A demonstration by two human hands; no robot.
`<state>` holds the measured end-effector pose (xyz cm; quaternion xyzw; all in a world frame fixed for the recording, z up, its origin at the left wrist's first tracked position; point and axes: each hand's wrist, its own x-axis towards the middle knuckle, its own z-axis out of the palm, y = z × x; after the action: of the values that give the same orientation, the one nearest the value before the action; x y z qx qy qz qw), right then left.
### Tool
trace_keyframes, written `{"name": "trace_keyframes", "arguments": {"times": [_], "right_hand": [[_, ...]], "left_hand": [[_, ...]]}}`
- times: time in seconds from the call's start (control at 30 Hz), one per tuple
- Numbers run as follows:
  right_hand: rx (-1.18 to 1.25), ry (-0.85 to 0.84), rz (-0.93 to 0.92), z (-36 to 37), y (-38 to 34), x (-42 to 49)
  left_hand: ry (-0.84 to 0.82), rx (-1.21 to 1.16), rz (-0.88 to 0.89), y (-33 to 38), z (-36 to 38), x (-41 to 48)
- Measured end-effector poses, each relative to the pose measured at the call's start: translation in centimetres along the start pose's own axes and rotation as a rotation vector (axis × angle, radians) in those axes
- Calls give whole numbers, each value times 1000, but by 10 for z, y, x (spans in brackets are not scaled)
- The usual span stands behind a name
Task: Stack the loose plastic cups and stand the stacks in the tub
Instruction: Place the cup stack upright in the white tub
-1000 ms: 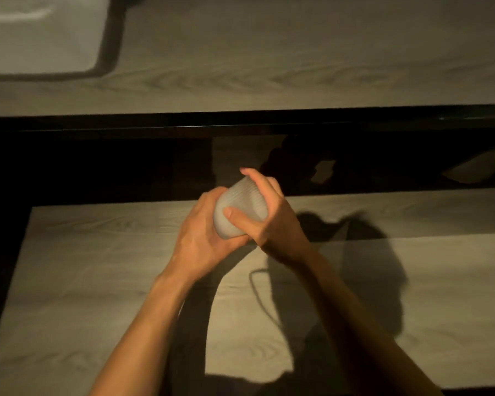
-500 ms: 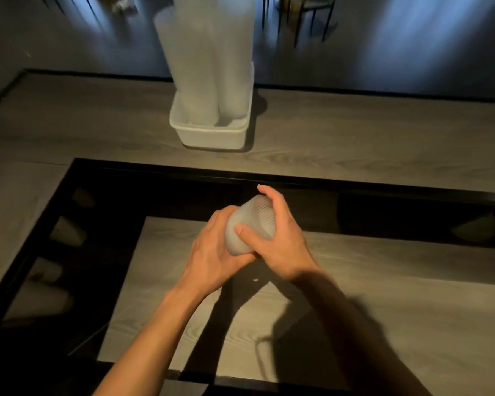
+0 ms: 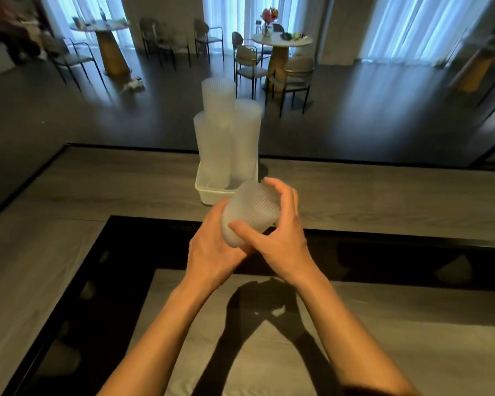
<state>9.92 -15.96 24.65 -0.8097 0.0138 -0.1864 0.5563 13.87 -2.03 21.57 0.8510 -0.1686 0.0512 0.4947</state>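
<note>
A short stack of ribbed translucent plastic cups (image 3: 250, 211) lies tilted between both hands, base pointing away from me. My left hand (image 3: 212, 250) grips its near end from the left and below. My right hand (image 3: 280, 238) wraps it from the right, thumb across the side and fingers over the top. Just beyond stands the white tub (image 3: 209, 190) on the wooden counter, holding three tall upright cup stacks (image 3: 217, 138). The held cups hide the tub's front right corner.
The wooden counter (image 3: 383, 201) runs across the far side. A black recessed gap (image 3: 120, 252) separates it from the nearer wooden surface (image 3: 383, 324). Behind are round tables (image 3: 280, 41) and chairs (image 3: 249, 61) on a dark floor.
The view has tilted up, bringing the tub, its tall stacks and the room into sight. Both hands kept hold of the cups and moved forward, closer to the tub.
</note>
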Motion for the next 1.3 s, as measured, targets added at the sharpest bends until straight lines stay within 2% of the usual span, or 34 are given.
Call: {"name": "trace_keyframes", "arguments": {"times": [0.1, 0.27, 0.5, 0.63, 0.87, 1.3], "right_hand": [[-8, -68, -12, 1, -8, 21], [-10, -62, -65, 2, -25, 63], [-104, 163, -112, 8, -25, 100], [-194, 223, -129, 10, -13, 109], [-313, 170, -185, 25, 19, 122], [-684, 19, -44, 43, 53, 153]], "left_hand": [[32, -43, 1, 10, -8, 16], [69, -60, 27, 22, -27, 51], [99, 47, 66, 7, -25, 88], [88, 75, 49, -9, -18, 94], [28, 68, 37, -30, 0, 116], [70, 134, 65, -51, 7, 129]]}}
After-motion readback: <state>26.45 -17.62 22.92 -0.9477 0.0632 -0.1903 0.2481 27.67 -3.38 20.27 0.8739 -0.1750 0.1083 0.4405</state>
